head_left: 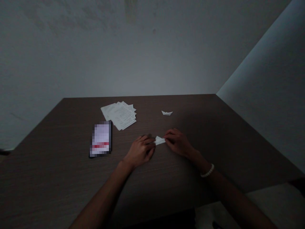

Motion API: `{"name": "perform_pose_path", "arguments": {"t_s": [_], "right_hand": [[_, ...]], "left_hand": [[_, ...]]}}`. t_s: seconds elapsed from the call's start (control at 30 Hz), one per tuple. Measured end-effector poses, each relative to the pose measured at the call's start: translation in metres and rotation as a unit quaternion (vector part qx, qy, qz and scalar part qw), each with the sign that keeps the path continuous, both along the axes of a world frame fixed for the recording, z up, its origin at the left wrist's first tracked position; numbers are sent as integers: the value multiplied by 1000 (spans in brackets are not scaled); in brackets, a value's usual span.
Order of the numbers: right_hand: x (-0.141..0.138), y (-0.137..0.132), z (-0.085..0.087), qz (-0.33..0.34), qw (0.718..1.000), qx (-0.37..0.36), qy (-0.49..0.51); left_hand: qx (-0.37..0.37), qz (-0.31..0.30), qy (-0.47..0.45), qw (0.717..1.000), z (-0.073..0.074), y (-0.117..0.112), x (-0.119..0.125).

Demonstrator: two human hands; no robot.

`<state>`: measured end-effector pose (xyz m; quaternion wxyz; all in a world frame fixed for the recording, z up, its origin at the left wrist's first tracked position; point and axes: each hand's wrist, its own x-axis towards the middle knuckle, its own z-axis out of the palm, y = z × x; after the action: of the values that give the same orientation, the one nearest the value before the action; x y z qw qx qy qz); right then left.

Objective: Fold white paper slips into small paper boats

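Observation:
A small folded white paper piece (pixel 159 140) lies on the dark wooden table (pixel 59 178) between my two hands. My left hand (pixel 140 151) pinches its left end with curled fingers. My right hand (pixel 177 142), with a white bead bracelet on the wrist, pinches its right end. Both hands rest low on the table top. A finished small white paper boat (pixel 167 112) sits farther back, apart from my hands.
A loose pile of white printed paper sheets (pixel 120 115) lies at the back left. A phone (pixel 101 139) with a lit screen lies to the left of my left hand. Grey walls close the table at the back and right.

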<state>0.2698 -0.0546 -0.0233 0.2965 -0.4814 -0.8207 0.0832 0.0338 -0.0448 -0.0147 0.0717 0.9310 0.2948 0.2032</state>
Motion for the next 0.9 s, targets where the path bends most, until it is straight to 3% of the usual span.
{"name": "perform_pose_path", "arguments": {"t_s": [0.07, 0.37, 0.7, 0.9], "right_hand": [[-2, -8, 4, 59, 997, 1, -46], [-19, -28, 15, 129, 980, 14, -150], [-14, -35, 7, 136, 982, 47, -122], [-14, -35, 6, 128, 985, 49, -106]], "left_hand": [[-6, 4, -12, 1000, -2, 4, -3], [-12, 111, -31, 993, -4, 11, -9], [-13, 209, -19, 978, -1, 1, 5], [-27, 238, -30, 970, -2, 2, 5]]}}
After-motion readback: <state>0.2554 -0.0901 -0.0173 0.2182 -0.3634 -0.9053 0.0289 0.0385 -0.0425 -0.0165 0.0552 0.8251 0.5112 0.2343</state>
